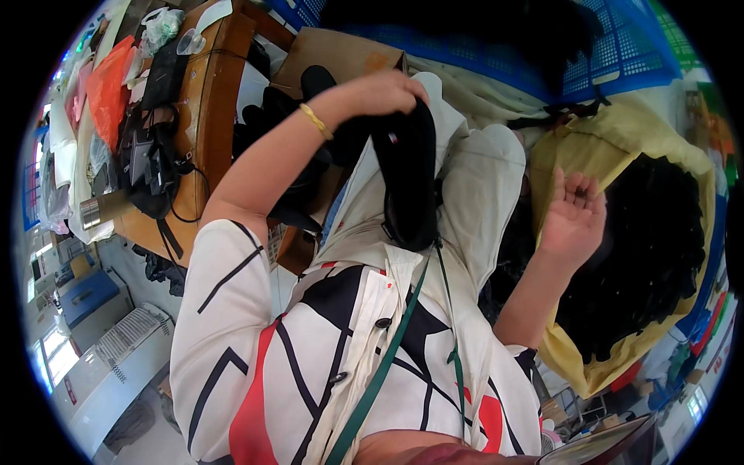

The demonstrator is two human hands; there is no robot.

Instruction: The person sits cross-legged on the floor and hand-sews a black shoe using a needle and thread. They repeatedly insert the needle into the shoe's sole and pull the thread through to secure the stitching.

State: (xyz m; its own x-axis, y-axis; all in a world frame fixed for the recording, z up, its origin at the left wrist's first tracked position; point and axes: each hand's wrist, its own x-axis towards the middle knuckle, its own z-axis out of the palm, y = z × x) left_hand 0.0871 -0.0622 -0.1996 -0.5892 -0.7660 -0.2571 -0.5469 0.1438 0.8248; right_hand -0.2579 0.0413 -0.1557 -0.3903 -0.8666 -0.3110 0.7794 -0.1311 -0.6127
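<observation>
L hand grips soft black fabric piece, R hand open w/ fingers spread over yellow bag; bag contents too dark to ID.

Left hand raised, fingers curled shut in a grip. Right hand open, palm up, fingers loosely bent.

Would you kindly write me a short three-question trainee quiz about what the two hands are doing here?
1. True or false: the left hand grips a black fabric piece.
2. What is the right hand doing? A) closed on scissors B) open, palm showing, beside the yellow bag C) resting on the wooden table
3. Fill in: the yellow bag holds a heap of ____ items.

Key: 1 true; 2 B; 3 black.
</observation>
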